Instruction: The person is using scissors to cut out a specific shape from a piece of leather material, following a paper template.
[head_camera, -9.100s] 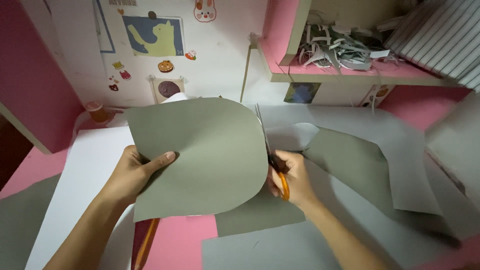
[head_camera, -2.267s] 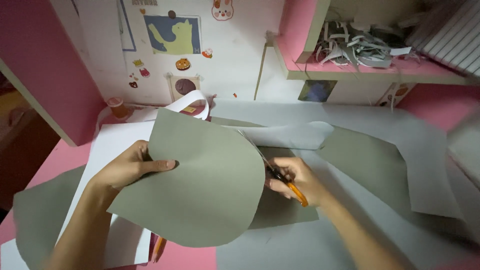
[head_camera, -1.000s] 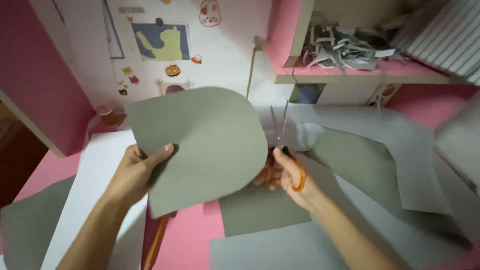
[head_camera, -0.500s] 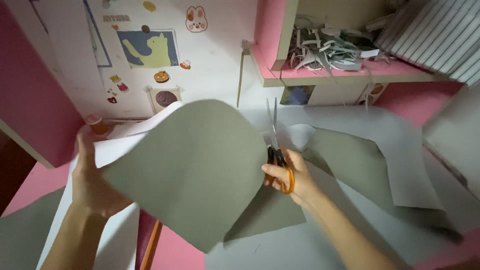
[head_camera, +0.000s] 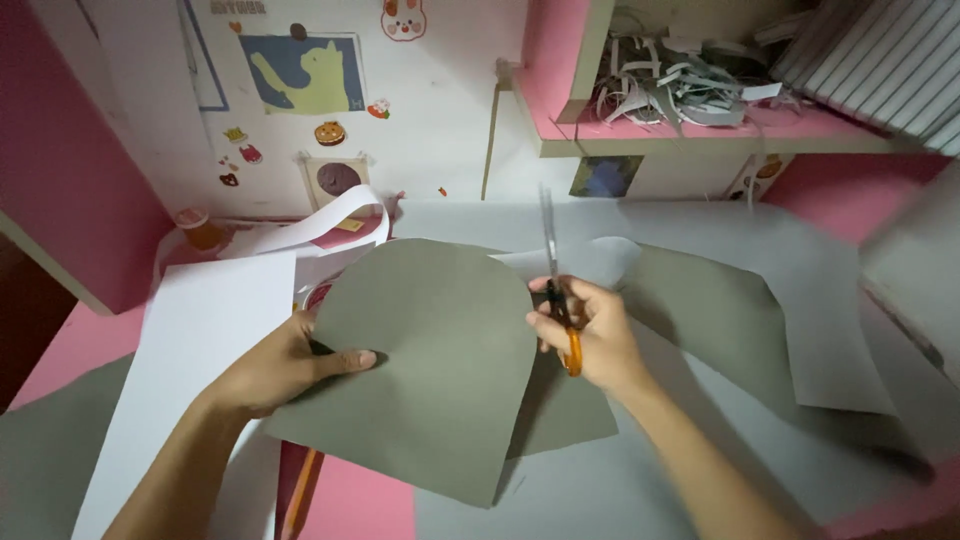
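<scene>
My left hand (head_camera: 275, 365) grips the left edge of a grey-green sheet of card (head_camera: 440, 350) with a rounded top, thumb lying on its face. My right hand (head_camera: 590, 335) holds orange-handled scissors (head_camera: 555, 285) just off the card's right edge, blades pointing up and away from me and nearly closed. The card is lifted above the desk and tilts down toward me.
White paper sheets (head_camera: 200, 350) lie at the left, larger grey sheets and offcuts (head_camera: 740, 300) at the right. An orange pencil (head_camera: 300, 490) lies on the pink desk under the card. A pink shelf (head_camera: 700, 125) holds paper scraps. Stickers cover the white wall (head_camera: 300, 75).
My left hand has shifted from the far left edge inward and the card has turned, rounded end now up. The scissors stay at the card's right edge.
</scene>
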